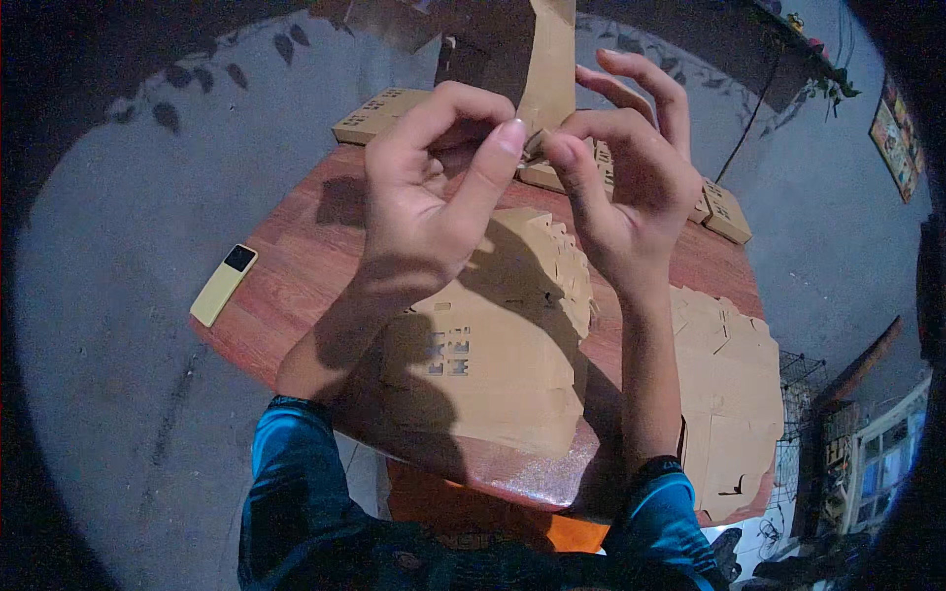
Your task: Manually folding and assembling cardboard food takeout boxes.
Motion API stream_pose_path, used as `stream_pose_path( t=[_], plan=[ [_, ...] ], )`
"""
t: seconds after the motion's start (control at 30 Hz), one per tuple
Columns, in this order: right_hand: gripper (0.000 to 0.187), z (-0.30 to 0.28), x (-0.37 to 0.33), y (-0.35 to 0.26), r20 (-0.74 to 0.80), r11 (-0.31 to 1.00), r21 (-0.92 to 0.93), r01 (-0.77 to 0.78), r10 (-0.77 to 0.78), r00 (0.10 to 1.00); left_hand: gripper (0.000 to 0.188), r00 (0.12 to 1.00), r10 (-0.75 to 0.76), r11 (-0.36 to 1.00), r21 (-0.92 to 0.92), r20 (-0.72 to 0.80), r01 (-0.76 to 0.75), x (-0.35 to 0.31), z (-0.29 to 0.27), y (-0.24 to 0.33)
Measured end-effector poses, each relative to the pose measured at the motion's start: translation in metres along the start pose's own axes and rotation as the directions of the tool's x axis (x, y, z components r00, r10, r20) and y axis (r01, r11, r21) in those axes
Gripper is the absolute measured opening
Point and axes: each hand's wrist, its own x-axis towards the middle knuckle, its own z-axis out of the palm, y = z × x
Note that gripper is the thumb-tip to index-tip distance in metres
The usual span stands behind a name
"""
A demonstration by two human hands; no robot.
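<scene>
While raised above the round wooden table (296, 256), both hands meet on one upright cardboard strip (552, 59): left hand (429, 187) pinching its lower end between thumb and forefinger, right hand (621, 167) pinching the same end from the other side, remaining fingers fanned loose. Fingertips nearly touching at the pinch, so neither hand clearly nearer; strip rising straight up and away from that point, long axis running from the grip toward the top of the view (upper end cut off by the frame edge). Directly below the wrists, a flat die-cut cardboard sheet (493, 364) with notched edges lying on the table, long side pointing away from the body. Another flat sheet (729, 394) to the right, hanging over the table rim. Folded cardboard boxes (379, 113) at the far edge, more behind the right hand. A yellow phone (224, 284) down on the grey floor, left of the table, well apart from both hands. Blue sleeves at the lower edge.
</scene>
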Motion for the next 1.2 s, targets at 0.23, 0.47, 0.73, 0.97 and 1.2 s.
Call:
stream_pose_path(
  t=[0.23,0.47,0.73,0.97,1.2],
  plan=[
    [0.012,0.009,-0.003,-0.004,-0.100,0.972,-0.218,0.087,-0.111,0.989,0.005,0.995,0.088,0.995,0.049,-0.041,-0.086,-0.002,0.001,-0.004],
    [0.012,0.010,-0.005,-0.001,-0.117,0.978,-0.204,0.047,-0.072,0.991,0.006,0.995,0.100,0.985,0.141,-0.024,-0.095,-0.002,-0.003,-0.002],
    [0.031,0.008,-0.007,0.003,0.024,0.970,0.107,-0.220,0.219,0.975,0.015,0.999,0.045,0.995,-0.087,-0.020,-0.047,0.001,-0.001,-0.007],
    [0.066,0.004,-0.004,-0.004,0.099,0.769,0.495,-0.405,0.413,0.905,0.027,0.993,0.067,0.998,-0.015,0.097,-0.066,0.000,-0.001,-0.006],
    [0.087,0.005,-0.003,0.003,0.105,0.775,0.455,-0.438,0.441,0.891,0.042,0.982,0.119,0.992,0.016,0.144,-0.123,-0.001,-0.002,-0.015]
  ],
)
